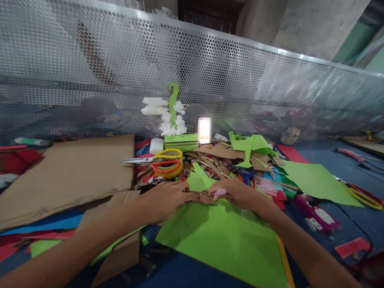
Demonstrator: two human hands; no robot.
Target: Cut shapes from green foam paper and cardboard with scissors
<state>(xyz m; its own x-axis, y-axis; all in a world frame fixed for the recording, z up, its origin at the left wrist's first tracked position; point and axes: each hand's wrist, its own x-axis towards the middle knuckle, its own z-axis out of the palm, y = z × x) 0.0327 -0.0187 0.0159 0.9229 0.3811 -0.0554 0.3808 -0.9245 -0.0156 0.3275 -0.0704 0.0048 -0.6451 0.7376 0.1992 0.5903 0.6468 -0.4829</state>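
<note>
My left hand (166, 197) and my right hand (240, 193) meet over the far edge of a big green paper sheet (222, 236). Between them they pinch a small brown cardboard piece (204, 196). The fingers of my right hand also close round a small pink object (219, 192); I cannot make out what it is. Both hands are curled shut. Just beyond them lie folded green paper strips (199, 180) and a heap of cardboard scraps (219, 158).
Scissors with yellow and red handles (163, 160) lie behind my left hand. A large cardboard sheet (66, 176) is at left. A green paper model with white flowers (175, 124) stands by the perforated metal screen (90, 80). A purple glue gun (315, 214) lies at right.
</note>
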